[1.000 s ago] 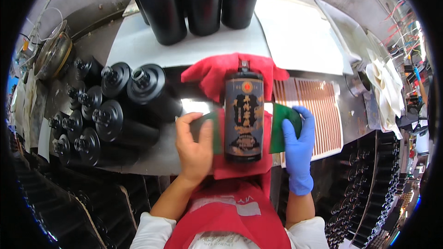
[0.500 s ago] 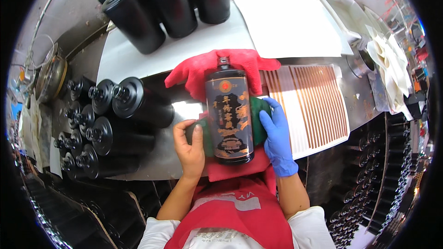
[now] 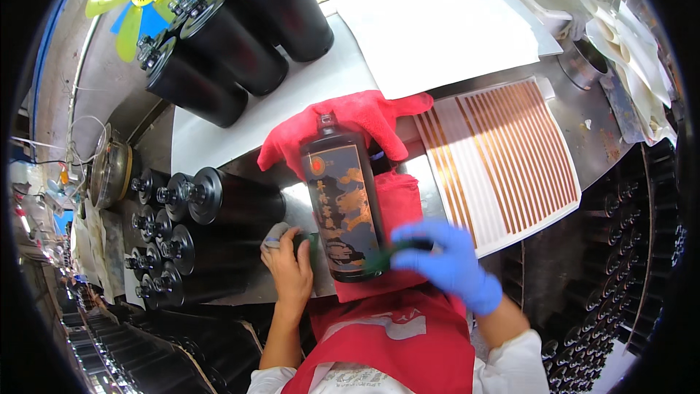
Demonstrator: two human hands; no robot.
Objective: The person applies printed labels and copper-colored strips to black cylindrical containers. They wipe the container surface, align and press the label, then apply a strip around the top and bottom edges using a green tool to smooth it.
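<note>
My bottle [image 3: 343, 208] lies flat on the red cloth [image 3: 364, 120] in front of me, neck pointing away, with my left hand [image 3: 290, 271] against its left side, fingers curled around a dark green strip [image 3: 310, 242] by the label edge. My gloved right hand [image 3: 452, 263] (blue glove, blurred) reaches over the bottle's lower right, fingers bent onto the green piece there, though I cannot tell how firmly they grip. At my left lie black tubes [image 3: 219, 204]; 3 more [image 3: 240, 44] stand beyond, and a striped sheet [image 3: 503, 153] lies at my right.

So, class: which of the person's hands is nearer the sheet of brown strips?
Right. The blue-gloved right hand lies beside the sheet of brown strips; the bare left hand is beyond the dark bottle.
</note>
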